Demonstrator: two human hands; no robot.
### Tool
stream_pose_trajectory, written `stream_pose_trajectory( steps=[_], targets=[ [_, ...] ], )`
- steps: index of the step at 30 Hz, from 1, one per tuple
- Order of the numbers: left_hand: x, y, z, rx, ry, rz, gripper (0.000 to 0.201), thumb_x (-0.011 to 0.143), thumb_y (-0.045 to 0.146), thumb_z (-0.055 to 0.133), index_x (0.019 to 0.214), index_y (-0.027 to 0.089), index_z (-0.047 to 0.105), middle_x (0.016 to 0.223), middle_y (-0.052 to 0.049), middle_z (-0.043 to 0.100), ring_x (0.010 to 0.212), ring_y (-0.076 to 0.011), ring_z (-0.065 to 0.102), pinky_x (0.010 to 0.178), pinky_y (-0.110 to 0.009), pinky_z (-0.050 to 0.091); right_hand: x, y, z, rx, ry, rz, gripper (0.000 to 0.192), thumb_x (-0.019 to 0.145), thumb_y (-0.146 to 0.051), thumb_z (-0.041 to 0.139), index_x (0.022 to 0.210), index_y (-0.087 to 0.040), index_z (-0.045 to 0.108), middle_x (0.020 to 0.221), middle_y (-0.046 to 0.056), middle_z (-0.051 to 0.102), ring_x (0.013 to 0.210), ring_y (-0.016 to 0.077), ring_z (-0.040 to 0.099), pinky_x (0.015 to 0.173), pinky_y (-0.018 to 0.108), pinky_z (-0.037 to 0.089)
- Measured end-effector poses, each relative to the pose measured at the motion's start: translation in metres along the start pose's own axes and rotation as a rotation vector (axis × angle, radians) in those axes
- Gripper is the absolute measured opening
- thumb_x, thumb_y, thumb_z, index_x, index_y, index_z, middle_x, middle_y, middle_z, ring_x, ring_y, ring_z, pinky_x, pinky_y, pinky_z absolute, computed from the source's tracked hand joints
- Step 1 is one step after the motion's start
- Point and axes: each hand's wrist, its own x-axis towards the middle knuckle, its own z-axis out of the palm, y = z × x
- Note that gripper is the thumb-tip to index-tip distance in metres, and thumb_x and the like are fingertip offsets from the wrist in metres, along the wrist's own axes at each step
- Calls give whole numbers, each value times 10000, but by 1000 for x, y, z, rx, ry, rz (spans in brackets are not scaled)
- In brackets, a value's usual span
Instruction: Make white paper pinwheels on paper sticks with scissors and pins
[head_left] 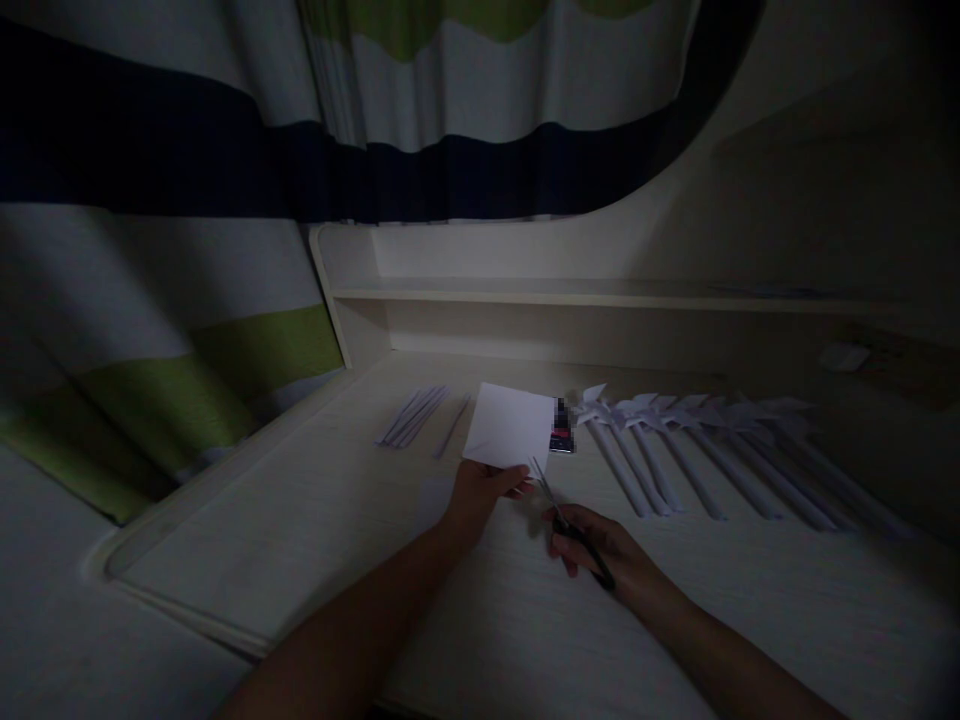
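Observation:
A square sheet of white paper (pixel 511 422) is pinched at its lower edge by my left hand (pixel 487 492), thumb on top. My right hand (pixel 592 545) grips a pair of scissors (pixel 553 497) by the black handles. The scissor blades are slightly apart, and their tips are close to the lower right corner of the paper; whether they touch it I cannot tell. Behind the paper's right edge shows part of a dark object (pixel 562 428), blurred out. Just left of the paper lies a single thin stick-like strip (pixel 453 428).
Several paper pinwheels (pixel 660 455) on rolled white sticks lie in a row at the right. A bundle of thin strips (pixel 412 416) lies at the left. A low shelf (pixel 525 291) spans the back of the pale desk (pixel 315 560), and striped curtains (pixel 450 170) hang behind.

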Motion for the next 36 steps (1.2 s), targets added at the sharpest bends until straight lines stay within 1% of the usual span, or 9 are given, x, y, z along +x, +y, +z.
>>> stream_pose_trajectory(
  steps=[4,9,12,17,22,26,31,36],
  targets=[
    [1,-3,0,-4,-23,7,191,578,259,671,679,99,644,599,-53,653,527,-141,594,487,-221,446,0,2,-1,-21,-6,3,343,642,-398,625,875,-157,556,615,-5,550,482,91,461,456,232,381],
    [2,-6,-1,18,-37,8,213,555,273,683,663,92,647,570,-48,645,523,-146,590,483,-222,445,3,4,-2,-50,-15,14,422,604,-455,627,877,-145,541,592,-7,539,452,90,446,437,242,376],
    [2,-7,-1,15,-46,7,223,551,277,686,668,91,646,579,-50,646,529,-146,591,486,-222,448,3,4,-3,-55,-19,24,431,605,-468,619,876,-144,534,601,-6,535,461,91,448,443,246,378],
    [2,-5,1,33,-24,-3,206,537,261,693,646,98,629,575,-43,642,499,-138,580,463,-218,441,2,2,-1,-69,-3,38,426,589,-462,634,858,-149,533,601,-14,520,454,84,437,443,247,378],
    [0,-2,2,30,-16,16,175,546,236,685,627,94,623,534,-31,627,468,-120,559,454,-205,432,1,-2,1,-48,9,45,435,563,-468,645,838,-149,536,575,-20,508,454,87,436,426,240,367],
    [-1,-1,2,32,-13,-9,162,559,232,676,624,94,623,520,-31,622,471,-119,559,466,-209,435,1,-3,1,-44,23,43,428,569,-463,643,842,-150,541,577,-16,517,453,90,440,432,243,369],
    [-1,-1,3,24,-1,-11,155,542,214,683,626,99,620,523,-22,619,463,-114,555,472,-214,433,1,-4,0,-44,-10,35,425,581,-462,638,845,-142,547,578,-10,523,447,87,437,436,244,364],
    [-1,-1,3,17,5,3,153,533,208,687,599,100,601,515,-10,607,440,-104,536,456,-209,426,0,-4,1,-43,-7,40,428,589,-458,635,859,-139,543,587,-10,520,448,83,432,434,238,365]
  ],
)
